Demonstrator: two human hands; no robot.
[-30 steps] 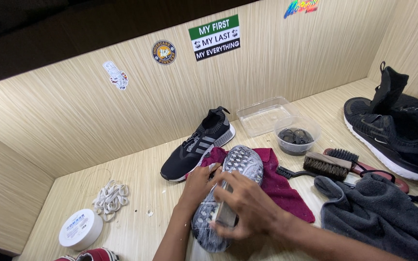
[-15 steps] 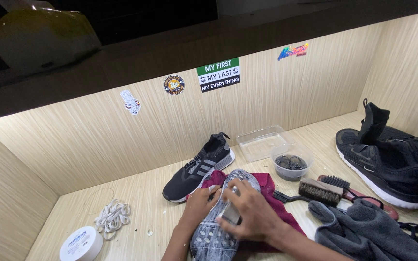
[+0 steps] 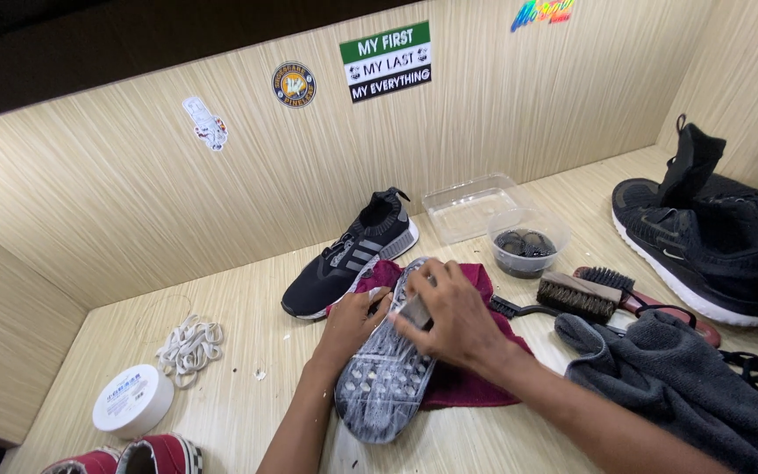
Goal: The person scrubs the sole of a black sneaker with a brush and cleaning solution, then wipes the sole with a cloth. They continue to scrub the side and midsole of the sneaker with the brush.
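- While our right hand (image 3: 454, 320) grips a small brush (image 3: 414, 312), we press it on the upturned sneaker sole (image 3: 385, 377).
- Our left hand (image 3: 350, 323) clasps the sneaker's edge.
- The sneaker lies on a maroon cloth (image 3: 475, 285).

Left forearm enters from bottom edge, bare, angled up and slightly right. Left hand (image 3: 349, 323) at wrist bent slightly, fingers curled in grip, thumb side toward right hand — knuckles up. Right forearm enters from lower right, runs diagonally up-left, bare. Right hand (image 3: 449, 318) palm down, back of hand to camera, fingers curled and pressed together in closed grip. Both hands close — fingertips nearly meeting. Right hand sits higher, partly over left.
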